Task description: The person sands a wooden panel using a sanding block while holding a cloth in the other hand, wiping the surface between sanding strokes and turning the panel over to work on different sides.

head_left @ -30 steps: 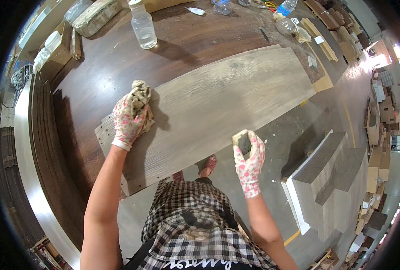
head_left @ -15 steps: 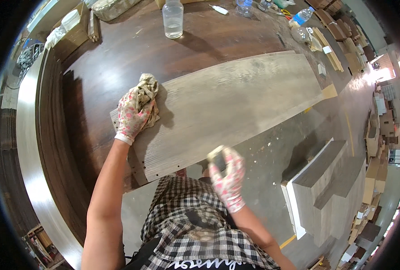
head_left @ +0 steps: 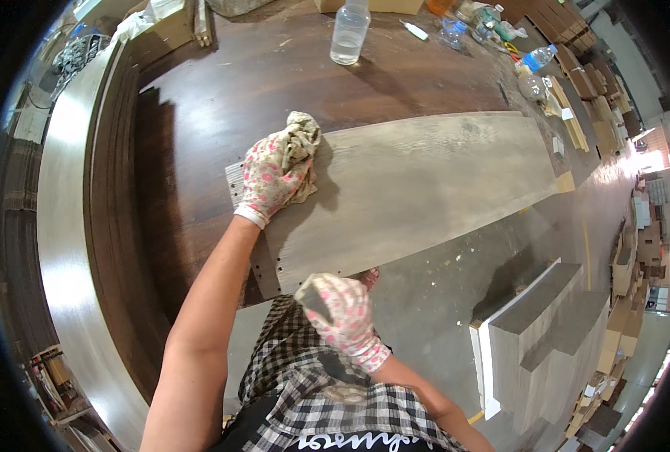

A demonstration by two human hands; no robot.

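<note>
A long grey-brown wood-grain board (head_left: 425,166) lies across the dark table, with small dark holes along its left end. My left hand (head_left: 269,177), in a white glove with pink spots, is closed round a crumpled, stained rag (head_left: 302,143) at the board's far left part. My right hand (head_left: 345,320), gloved alike, grips a small dark grey block with paler edges (head_left: 317,303). It is slightly blurred, and whether it is a sanding block or a sponge I cannot tell. That hand is at the board's near edge, before my checked apron (head_left: 335,399); contact with the board is unclear.
A clear bottle of liquid (head_left: 350,34) stands on the dark brown table (head_left: 214,90) beyond the board. Stacked panels (head_left: 64,248) rise at the left. A white squeeze bottle (head_left: 414,30) and plastic bottles lie at the far right. Grey boards (head_left: 538,331) are stacked low on the right.
My right hand has moved left with the block, to the board's near left edge. My left hand stays on the rag at the same board end. The whole view has shifted.
</note>
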